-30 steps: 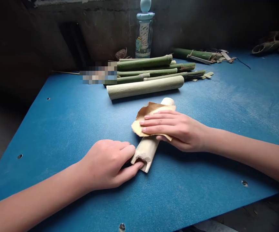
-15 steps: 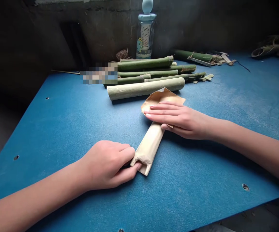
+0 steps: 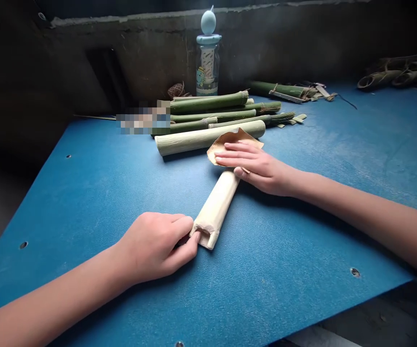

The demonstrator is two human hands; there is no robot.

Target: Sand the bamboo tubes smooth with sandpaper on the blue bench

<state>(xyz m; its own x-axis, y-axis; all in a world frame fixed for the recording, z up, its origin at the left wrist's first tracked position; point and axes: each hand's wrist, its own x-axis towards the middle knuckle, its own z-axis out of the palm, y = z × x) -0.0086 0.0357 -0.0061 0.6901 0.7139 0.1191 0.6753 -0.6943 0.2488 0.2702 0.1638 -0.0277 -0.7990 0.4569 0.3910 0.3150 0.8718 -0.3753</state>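
A pale, peeled bamboo piece [image 3: 218, 200] with a notched near end lies slantwise on the blue table [image 3: 96, 193]. My left hand [image 3: 161, 246] is closed on that notched end, thumb at the opening and fingers curled at the side. Over the far end, my right hand [image 3: 255, 166] presses a tan sheet of sandpaper [image 3: 217, 144], its fingers straight on top and its thumb at the near edge. Sandpaper and hand hide the bamboo's far end. Just beyond lies a thicker peeled bamboo tube [image 3: 194, 140].
Several green bamboo lengths [image 3: 211, 102] are stacked behind, beside a blurred patch. A clear bottle with a blue lid [image 3: 207, 67] and a twine ball [image 3: 176, 90] stand near the wall. More bamboo [image 3: 280, 89] lies back right. The table has small holes [image 3: 355, 272].
My right hand and the sandpaper have slid a little toward the bamboo's far end. Both hands and the piece sit slightly farther away. The view has tilted up slightly.
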